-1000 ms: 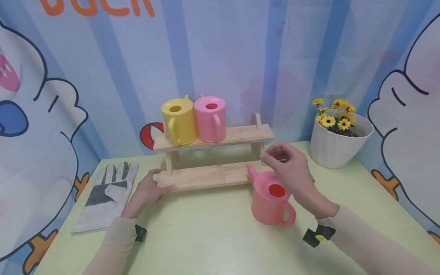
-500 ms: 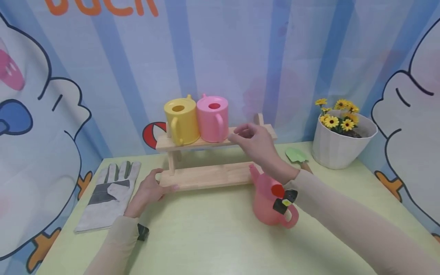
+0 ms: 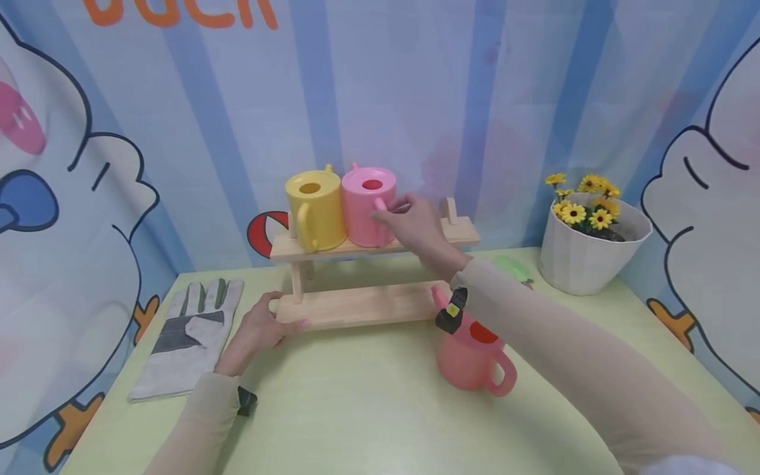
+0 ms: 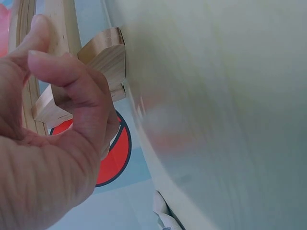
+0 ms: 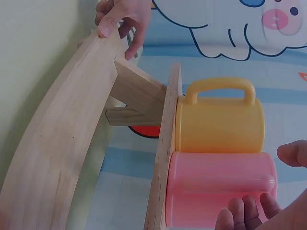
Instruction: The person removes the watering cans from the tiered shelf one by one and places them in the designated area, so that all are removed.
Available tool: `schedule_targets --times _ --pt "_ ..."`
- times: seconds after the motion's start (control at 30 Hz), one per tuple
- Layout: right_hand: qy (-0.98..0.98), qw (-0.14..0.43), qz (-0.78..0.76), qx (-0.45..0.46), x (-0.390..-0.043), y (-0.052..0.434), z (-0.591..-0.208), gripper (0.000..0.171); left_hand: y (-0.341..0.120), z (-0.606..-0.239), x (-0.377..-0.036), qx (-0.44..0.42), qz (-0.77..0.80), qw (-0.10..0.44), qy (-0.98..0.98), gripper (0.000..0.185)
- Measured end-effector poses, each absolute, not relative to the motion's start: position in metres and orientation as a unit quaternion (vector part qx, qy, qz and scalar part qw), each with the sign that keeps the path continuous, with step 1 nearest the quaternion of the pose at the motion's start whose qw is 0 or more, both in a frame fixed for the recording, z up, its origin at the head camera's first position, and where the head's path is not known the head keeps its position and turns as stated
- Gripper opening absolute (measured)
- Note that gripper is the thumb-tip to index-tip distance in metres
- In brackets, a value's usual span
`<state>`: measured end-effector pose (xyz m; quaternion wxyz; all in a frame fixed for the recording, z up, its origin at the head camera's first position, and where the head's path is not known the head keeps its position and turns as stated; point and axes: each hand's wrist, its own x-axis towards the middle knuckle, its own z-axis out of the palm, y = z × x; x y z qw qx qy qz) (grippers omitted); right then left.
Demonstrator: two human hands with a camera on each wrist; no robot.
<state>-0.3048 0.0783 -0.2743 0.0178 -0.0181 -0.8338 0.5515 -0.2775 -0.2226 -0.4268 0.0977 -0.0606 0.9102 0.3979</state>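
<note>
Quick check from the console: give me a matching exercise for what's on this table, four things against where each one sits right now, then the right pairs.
Things:
1. yellow watering can
2. salmon watering can
3. work glove
4. flower pot

Places:
A. lying flat at the table's left edge
B. standing on the table in front of the wooden rack
C. at the table's far right corner
D. on the rack's top shelf, beside the pink watering can

Pairs: 1-D, 2-B, 3-A, 4-C
</note>
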Motion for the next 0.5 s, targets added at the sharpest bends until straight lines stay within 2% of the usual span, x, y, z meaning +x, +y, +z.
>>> schedule_targets --times 0.5 --pt "-0.825 -0.002 0.564 -0.042 -0.323 0.064 -0.280 0.048 -0.223 -0.425 -0.275 -0.052 0.414 0.094 0.904 0.104"
